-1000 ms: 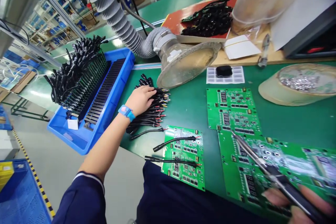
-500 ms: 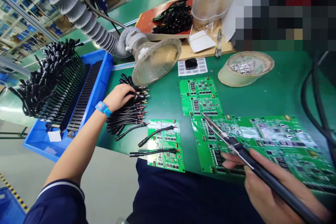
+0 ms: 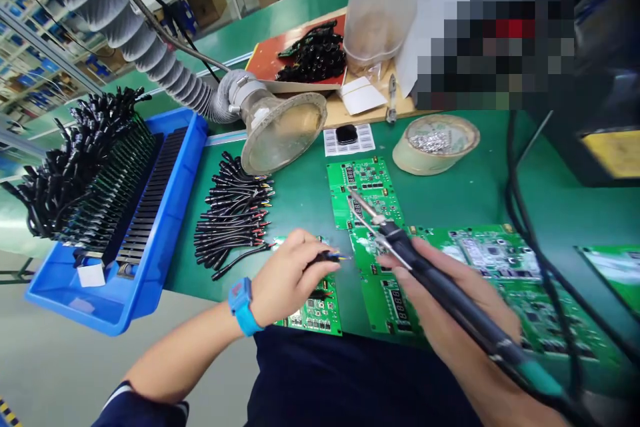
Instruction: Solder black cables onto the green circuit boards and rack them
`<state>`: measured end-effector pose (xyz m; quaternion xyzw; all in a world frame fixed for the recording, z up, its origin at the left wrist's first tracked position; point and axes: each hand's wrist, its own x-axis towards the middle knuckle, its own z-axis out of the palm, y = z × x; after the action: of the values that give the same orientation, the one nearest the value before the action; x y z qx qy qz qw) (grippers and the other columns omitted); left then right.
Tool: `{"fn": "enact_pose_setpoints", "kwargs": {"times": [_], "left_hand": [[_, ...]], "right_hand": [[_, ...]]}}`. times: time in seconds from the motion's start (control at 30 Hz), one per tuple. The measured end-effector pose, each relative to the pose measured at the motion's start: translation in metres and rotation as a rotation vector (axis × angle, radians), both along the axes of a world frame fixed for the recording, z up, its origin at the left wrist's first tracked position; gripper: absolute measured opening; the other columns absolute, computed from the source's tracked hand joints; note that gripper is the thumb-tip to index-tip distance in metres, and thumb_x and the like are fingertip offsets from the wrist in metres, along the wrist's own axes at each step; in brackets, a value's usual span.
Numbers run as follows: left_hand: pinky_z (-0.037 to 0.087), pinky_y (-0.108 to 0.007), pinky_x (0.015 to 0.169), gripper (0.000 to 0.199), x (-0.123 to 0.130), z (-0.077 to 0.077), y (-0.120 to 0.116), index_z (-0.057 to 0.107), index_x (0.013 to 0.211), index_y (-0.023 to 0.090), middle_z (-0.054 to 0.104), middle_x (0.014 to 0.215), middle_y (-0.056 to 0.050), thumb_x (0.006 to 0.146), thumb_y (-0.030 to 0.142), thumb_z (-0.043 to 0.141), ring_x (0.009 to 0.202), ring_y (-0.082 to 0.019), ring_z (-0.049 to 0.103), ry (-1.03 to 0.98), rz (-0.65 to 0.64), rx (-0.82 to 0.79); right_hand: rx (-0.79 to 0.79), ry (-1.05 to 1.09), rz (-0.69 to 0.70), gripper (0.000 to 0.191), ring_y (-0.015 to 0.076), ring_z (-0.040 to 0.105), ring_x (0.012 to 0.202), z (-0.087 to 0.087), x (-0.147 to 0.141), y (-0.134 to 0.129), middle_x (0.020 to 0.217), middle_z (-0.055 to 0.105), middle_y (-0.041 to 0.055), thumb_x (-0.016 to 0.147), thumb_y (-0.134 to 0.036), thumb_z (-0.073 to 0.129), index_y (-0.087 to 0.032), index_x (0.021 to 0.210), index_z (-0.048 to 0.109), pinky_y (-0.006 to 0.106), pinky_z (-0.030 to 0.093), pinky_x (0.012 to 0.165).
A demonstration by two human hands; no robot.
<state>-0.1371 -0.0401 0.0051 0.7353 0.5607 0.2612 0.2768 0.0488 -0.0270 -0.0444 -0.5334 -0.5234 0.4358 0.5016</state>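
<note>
My left hand (image 3: 295,273), with a blue wrist strap, pinches a short black cable (image 3: 323,257) whose coloured wire ends point right. It is over a small green circuit board (image 3: 320,320) at the table's front edge, hiding part of it. My right hand (image 3: 460,287) is wrapped round a black soldering iron (image 3: 415,260). The iron's metal tip is above the upper green board (image 3: 367,177). More green boards (image 3: 480,250) lie under and beyond my right hand. Left of the boards, a row of black cables (image 3: 230,213) lies on the green table.
A blue tray (image 3: 120,317) holding boards with black cables stands at left. A fume extractor hood (image 3: 285,133) on a ribbed hose hangs over the middle. Behind are a tape roll (image 3: 435,143) with silvery bits, a red box (image 3: 265,60) of black parts, and dark cords (image 3: 537,233) at right.
My left hand has moved from the cable row, right and towards me, to the small board with a cable in it. The iron's tip has shifted up and left in view; the view has shifted too.
</note>
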Motion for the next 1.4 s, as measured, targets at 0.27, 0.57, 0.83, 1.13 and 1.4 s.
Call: {"fn": "enact_pose_setpoints", "kwargs": {"times": [0.27,0.57,0.83,1.13,1.4], "left_hand": [[0.045,-0.022,0.054,0.019,0.007,-0.018,0.004,0.068,0.090,0.018,0.056,0.068,0.001,0.076,0.031,0.069,0.059,-0.011,0.053,-0.378,0.254,-0.184],[0.047,-0.020,0.051,0.019,0.011,-0.014,0.000,0.064,0.088,0.015,0.063,0.065,0.000,0.082,0.032,0.060,0.056,-0.011,0.058,-0.461,0.185,-0.353],[0.051,-0.026,0.064,0.020,0.015,-0.028,-0.009,0.063,0.102,0.018,0.064,0.081,-0.005,0.085,0.015,0.052,0.073,-0.014,0.060,-0.116,0.047,0.296],[0.052,-0.030,0.060,0.026,0.023,-0.019,-0.021,0.061,0.102,0.010,0.064,0.076,-0.009,0.083,0.010,0.043,0.068,-0.017,0.059,0.132,-0.022,0.316],[0.050,-0.024,0.056,0.015,0.034,-0.008,-0.014,0.066,0.096,0.020,0.063,0.069,-0.002,0.085,0.021,0.056,0.060,-0.012,0.058,-0.165,0.354,0.279]], "right_hand": [[-0.044,0.118,0.073,0.042,0.0176,0.066,0.085,-0.001,-0.020,0.007,0.088,0.069,0.0029,0.072,-0.028,0.068,-0.024,0.112,0.056,0.036,0.055,0.083],[-0.059,0.187,0.096,0.042,0.0184,0.066,0.084,-0.003,-0.019,0.010,0.085,0.069,0.0028,0.070,-0.030,0.070,-0.024,0.109,0.057,0.039,0.055,0.082],[0.002,-0.019,0.202,0.037,0.0148,0.066,0.072,0.003,-0.010,0.014,0.084,0.067,0.0011,0.072,-0.031,0.067,-0.026,0.108,0.058,0.029,0.057,0.070],[0.193,-0.072,0.398,0.028,0.0156,0.066,0.078,0.006,0.002,0.015,0.091,0.066,0.0007,0.073,-0.025,0.064,-0.029,0.101,0.062,0.024,0.056,0.065],[0.097,0.146,-0.185,0.030,0.0179,0.065,0.082,0.005,-0.039,-0.007,0.092,0.064,0.0025,0.067,-0.023,0.072,-0.027,0.092,0.057,0.036,0.055,0.077]]}}
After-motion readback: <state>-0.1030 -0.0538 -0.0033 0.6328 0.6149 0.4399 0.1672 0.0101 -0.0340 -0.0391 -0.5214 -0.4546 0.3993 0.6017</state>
